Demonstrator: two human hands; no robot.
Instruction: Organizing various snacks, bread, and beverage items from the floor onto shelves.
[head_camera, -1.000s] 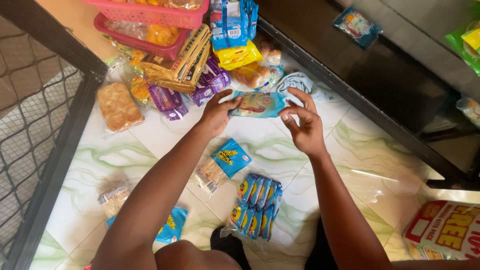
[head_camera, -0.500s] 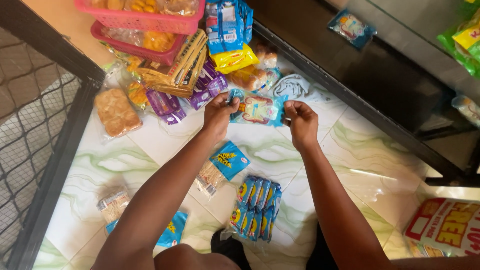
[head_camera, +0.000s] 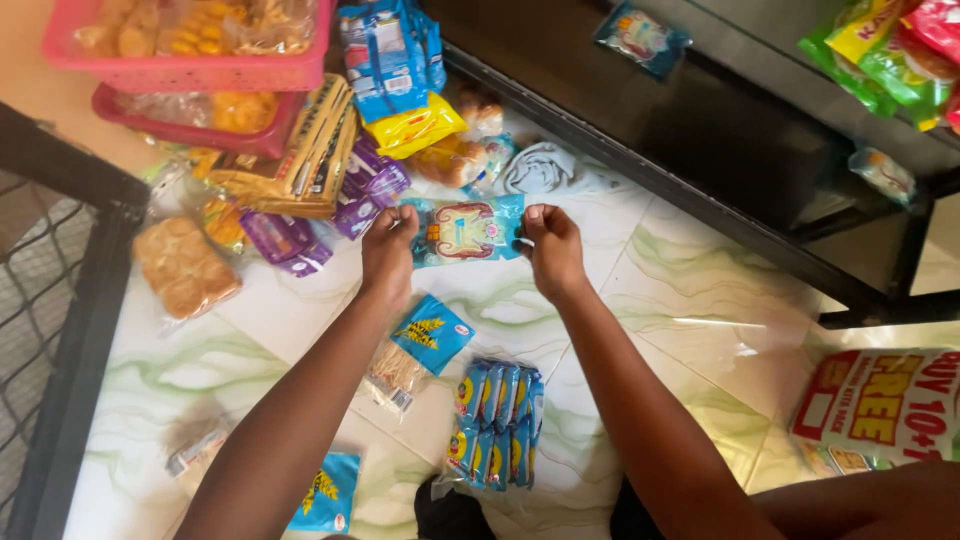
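A light-blue snack packet (head_camera: 466, 229) is stretched flat between my two hands above the tiled floor. My left hand (head_camera: 389, 249) pinches its left edge. On the packet's right edge my right hand (head_camera: 552, 246) is closed in the same way. Just below my left wrist lies a blue-topped bag of thin noodle sticks (head_camera: 418, 350). A bundle of blue and yellow sachets (head_camera: 497, 421) rests between my forearms.
Pink baskets (head_camera: 190, 70) of snacks, a brown pack stack (head_camera: 300, 160), purple packets (head_camera: 365, 190), a yellow packet (head_camera: 415, 125) and a biscuit bag (head_camera: 183, 265) crowd the far left. A black shelf frame (head_camera: 700, 190) runs right. A black mesh rack (head_camera: 60, 300) stands left. A printed sack (head_camera: 880, 410) lies right.
Both hands closed on the light-blue packet's two ends and pulled it taut and flat. The hands now sit level with each other.
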